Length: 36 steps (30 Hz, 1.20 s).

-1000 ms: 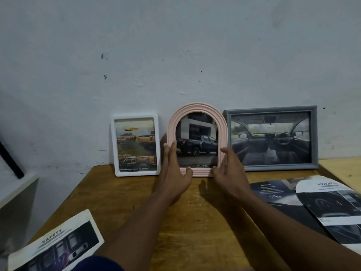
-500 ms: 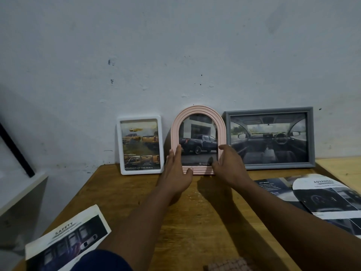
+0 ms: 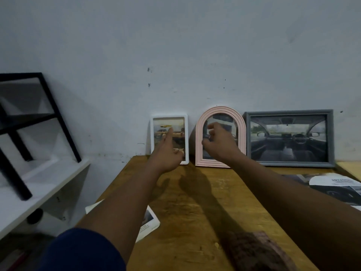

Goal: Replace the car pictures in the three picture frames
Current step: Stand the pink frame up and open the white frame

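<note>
Risk first: all three frames only lean on the wall at the back of the worktop, so a careless nudge could slide a foot out and drop one face-down. The pink arched frame stands just beside the grey frame, so pulling one out crooked could knock its neighbour. A one-handed lift by a thin rim could also slip. My hands are apart. Left hand is stretched out with straight fingers in front of the white frame; I can't tell if it touches. Right hand is up in front of the pink arch with fingers loosely curled, gripping nothing I can see, and it's blurred. Each frame has a car picture in it. Brochure pages lie on the worktop at my right, and another page lies under my left arm.
</note>
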### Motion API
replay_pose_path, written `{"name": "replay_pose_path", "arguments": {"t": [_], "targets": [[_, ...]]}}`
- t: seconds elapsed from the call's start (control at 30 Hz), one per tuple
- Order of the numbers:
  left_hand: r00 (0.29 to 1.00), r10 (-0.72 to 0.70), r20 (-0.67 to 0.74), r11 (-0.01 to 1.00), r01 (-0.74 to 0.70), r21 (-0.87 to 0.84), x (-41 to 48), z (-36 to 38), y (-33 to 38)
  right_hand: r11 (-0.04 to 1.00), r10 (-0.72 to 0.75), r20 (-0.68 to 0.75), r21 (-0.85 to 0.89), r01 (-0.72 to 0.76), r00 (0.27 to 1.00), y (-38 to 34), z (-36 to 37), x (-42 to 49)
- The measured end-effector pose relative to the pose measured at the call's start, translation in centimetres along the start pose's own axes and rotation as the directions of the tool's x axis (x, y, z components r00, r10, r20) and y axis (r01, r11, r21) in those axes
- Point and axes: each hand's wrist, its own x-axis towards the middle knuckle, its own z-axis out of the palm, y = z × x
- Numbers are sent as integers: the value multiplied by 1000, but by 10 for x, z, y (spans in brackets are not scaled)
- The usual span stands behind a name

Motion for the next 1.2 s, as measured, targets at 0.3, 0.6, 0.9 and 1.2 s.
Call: {"name": "replay_pose_path", "arguments": {"t": [0.3, 0.6, 0.9, 1.2], "targets": [[997, -59, -46, 998, 58, -24, 19, 6, -62, 997, 67, 146, 30, -72, 987, 8, 69, 25], [954, -250, -165, 951, 210, -229, 78, 47, -104, 989, 99, 114, 102, -110, 989, 48, 131, 75], [942, -245, -229, 936, 169, -308, 65, 42, -107, 973, 123, 23, 195, -125, 992, 57, 130, 68], [971, -222, -90, 880, 160, -448, -18, 18, -68, 981, -23, -3, 193, 23, 1000, 34, 54, 3]]}}
